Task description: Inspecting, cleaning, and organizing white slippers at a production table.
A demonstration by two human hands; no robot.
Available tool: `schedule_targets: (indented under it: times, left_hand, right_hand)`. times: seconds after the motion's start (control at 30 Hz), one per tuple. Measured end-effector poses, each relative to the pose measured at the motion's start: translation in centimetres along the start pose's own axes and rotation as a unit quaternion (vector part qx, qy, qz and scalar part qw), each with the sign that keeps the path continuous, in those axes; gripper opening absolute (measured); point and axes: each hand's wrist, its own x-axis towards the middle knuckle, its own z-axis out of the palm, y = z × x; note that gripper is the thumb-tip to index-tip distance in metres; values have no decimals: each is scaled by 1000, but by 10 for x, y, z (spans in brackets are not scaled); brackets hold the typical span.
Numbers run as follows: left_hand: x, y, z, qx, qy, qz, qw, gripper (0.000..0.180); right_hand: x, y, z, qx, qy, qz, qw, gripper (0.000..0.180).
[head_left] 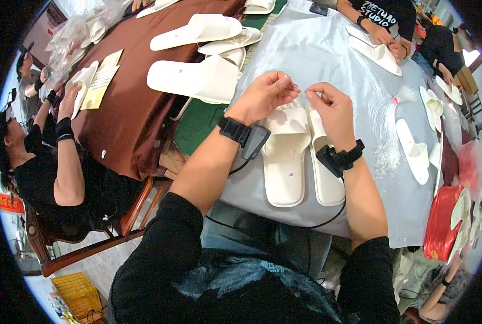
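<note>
A pair of cream open-toe slippers lies side by side on the pale cloth-covered table in front of me, the left slipper [284,156] and the right slipper [328,181], heels toward me. Over their toe ends my left hand [265,97] is raised with thumb and fingers pinched together. Close by, my right hand [333,110] is also pinched, its fingertips a short gap from the left ones. Whatever the fingertips hold, if anything, is too fine to make out. Each wrist wears a black strap with a device.
A bundle of thin white plastic strands [387,143] lies right of the slippers. More cream slippers [195,78] rest at the left, beside a brown-covered table [127,119]. Other people work at the left and far right. A red bundle [441,224] is at the right edge.
</note>
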Motion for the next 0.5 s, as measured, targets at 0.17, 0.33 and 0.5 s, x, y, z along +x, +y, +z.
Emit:
schedule_targets:
  times: [0.17, 0.33, 0.5]
  left_hand:
    - [-2, 0, 1, -42, -17, 6, 999, 23]
    - [-2, 1, 4, -15, -19, 11, 1000, 19]
    - [-4, 2, 7, -6, -14, 7, 1000, 14]
  right_hand:
    - [-1, -5, -1, -19, 28, 11, 999, 9]
    - [0, -5, -1, -22, 32, 7, 999, 8]
    - [0, -2, -2, -23, 36, 1, 999, 8]
